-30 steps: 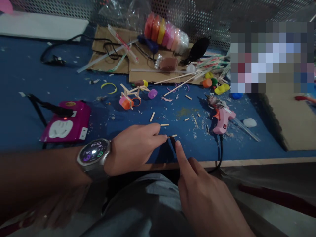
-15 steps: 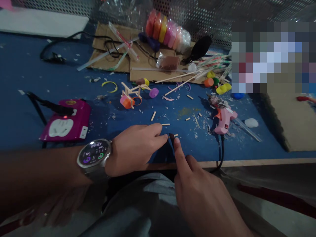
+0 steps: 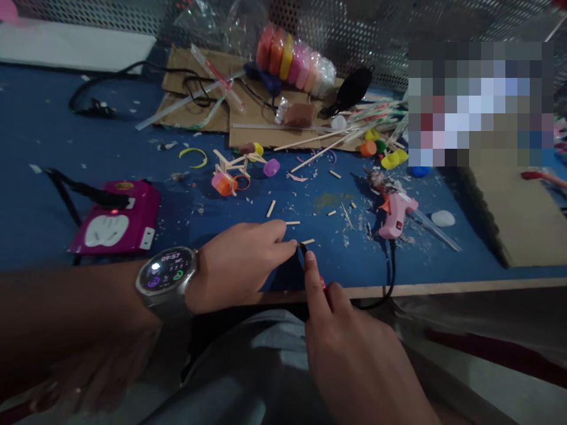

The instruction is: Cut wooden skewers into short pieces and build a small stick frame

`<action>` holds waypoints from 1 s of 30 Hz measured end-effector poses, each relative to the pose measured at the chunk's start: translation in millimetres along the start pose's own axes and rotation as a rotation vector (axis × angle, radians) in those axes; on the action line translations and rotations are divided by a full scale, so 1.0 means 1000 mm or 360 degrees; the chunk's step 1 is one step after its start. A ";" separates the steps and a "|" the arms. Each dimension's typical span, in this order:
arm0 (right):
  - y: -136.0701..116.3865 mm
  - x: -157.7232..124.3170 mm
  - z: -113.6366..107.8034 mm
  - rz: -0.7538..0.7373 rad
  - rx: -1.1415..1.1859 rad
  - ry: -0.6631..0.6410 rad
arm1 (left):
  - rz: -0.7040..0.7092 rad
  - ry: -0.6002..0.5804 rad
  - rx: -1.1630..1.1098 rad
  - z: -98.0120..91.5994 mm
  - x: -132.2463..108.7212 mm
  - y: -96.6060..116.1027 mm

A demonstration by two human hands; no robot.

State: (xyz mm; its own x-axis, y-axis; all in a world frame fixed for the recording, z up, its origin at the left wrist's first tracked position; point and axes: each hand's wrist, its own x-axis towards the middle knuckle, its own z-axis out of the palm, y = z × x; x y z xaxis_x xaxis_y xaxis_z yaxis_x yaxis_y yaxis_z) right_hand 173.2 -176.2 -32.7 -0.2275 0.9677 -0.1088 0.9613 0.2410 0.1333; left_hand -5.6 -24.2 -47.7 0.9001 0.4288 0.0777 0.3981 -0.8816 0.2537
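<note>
My left hand (image 3: 243, 262), a watch on its wrist, lies over the near part of the blue table, its thumb and forefinger pinching one end of a thin wooden stick (image 3: 309, 241). In my right hand (image 3: 349, 330) is a knife (image 3: 303, 249) with a dark blade; a bit of red shows beside the fingers, and the rest of the handle is hidden. The right forefinger stretches along the top of the knife. Its blade meets the stick right beside my left fingertips. Short cut stick pieces (image 3: 270, 208) lie just beyond.
A pink glue gun (image 3: 394, 218) lies at the right, its cord hanging over the table edge. At the left stands a magenta power socket box (image 3: 119, 215). Behind are a small stick frame (image 3: 234, 168), cardboard (image 3: 261, 137), bagged coloured clay (image 3: 295, 59) and loose sticks (image 3: 319, 154).
The knife has tipped and drawn slightly toward me, and red beside my right fingers has come into view. My left hand keeps its hold on the stick. The whole view has shifted slightly.
</note>
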 end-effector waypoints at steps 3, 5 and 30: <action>-0.002 0.009 -0.008 0.0001 -0.0026 -0.0035 | 0.0001 -0.0020 0.0034 0.002 -0.001 0.000; -0.003 0.017 -0.014 0.0026 -0.0041 -0.0101 | 0.0010 -0.0013 0.0058 0.004 -0.001 0.001; -0.002 0.008 -0.008 -0.0006 -0.0107 0.0086 | 0.0027 0.0105 -0.0053 0.005 -0.001 -0.004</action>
State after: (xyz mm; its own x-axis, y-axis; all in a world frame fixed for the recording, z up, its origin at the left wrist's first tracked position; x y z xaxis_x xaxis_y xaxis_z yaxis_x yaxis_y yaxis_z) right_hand 168.0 -168.6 -26.3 -0.2412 0.9688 -0.0566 0.9482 0.2477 0.1987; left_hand -7.8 -22.0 -53.4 0.8925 0.4271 0.1452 0.3759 -0.8821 0.2837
